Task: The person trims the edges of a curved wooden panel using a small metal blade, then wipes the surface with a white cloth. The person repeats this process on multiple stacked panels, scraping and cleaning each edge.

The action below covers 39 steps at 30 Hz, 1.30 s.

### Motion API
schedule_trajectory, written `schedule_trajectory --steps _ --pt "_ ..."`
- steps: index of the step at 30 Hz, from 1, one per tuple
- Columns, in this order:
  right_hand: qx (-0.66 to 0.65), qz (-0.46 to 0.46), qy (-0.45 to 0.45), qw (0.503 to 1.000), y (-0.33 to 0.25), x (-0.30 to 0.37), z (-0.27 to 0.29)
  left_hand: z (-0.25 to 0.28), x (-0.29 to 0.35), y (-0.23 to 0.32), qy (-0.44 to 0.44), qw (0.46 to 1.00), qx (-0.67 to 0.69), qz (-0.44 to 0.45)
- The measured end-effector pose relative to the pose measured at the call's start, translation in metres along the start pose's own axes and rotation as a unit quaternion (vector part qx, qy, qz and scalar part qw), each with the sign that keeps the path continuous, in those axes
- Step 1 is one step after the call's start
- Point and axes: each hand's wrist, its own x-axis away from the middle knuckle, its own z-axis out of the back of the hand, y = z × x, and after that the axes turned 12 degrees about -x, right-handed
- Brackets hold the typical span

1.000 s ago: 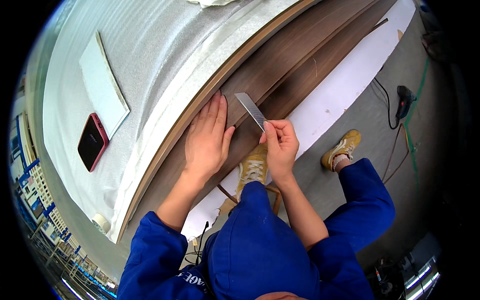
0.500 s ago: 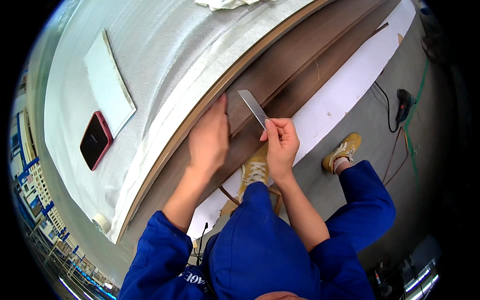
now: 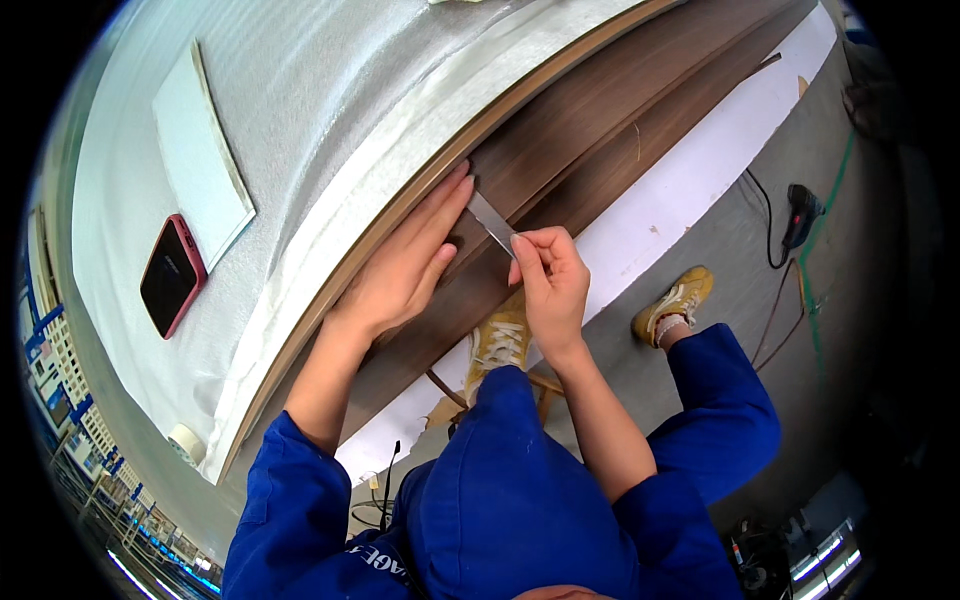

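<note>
A thin metal blade [image 3: 490, 221] is pinched in the right hand [image 3: 556, 285] near the curved edge of the brown board [image 3: 565, 125], along which the left hand [image 3: 402, 268] is laid flat, grasping nothing; blade placement is seemingly in hand, fingertip clearance being called for.

Bright centre, curved distortion outward, black corners.
</note>
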Motion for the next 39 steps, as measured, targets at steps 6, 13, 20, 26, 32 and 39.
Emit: schedule_trajectory --steps 6,13,20,26,32,39 --pt "0.011 0.019 0.010 1.000 -0.002 -0.007 -0.003 -0.001 -0.007 0.001 -0.023 0.999 0.025 -0.006" --pt "0.019 0.034 0.002 0.999 -0.007 -0.018 -0.003 -0.005 -0.011 0.001 -0.018 1.000 -0.015 -0.013" --pt "0.034 0.029 -0.003 0.999 -0.009 -0.017 -0.003 -0.008 -0.013 -0.001 -0.020 0.999 -0.031 -0.020" --pt "0.039 0.041 0.010 0.998 -0.011 -0.030 0.003 -0.010 -0.018 -0.002 -0.006 0.999 -0.027 -0.032" --pt "0.036 0.034 -0.008 0.999 -0.014 -0.034 0.007 -0.012 -0.026 0.000 0.006 0.998 -0.036 -0.042" --pt "0.047 0.028 -0.010 0.998 -0.016 -0.031 0.004 -0.014 -0.025 -0.002 -0.006 0.998 -0.051 -0.046"
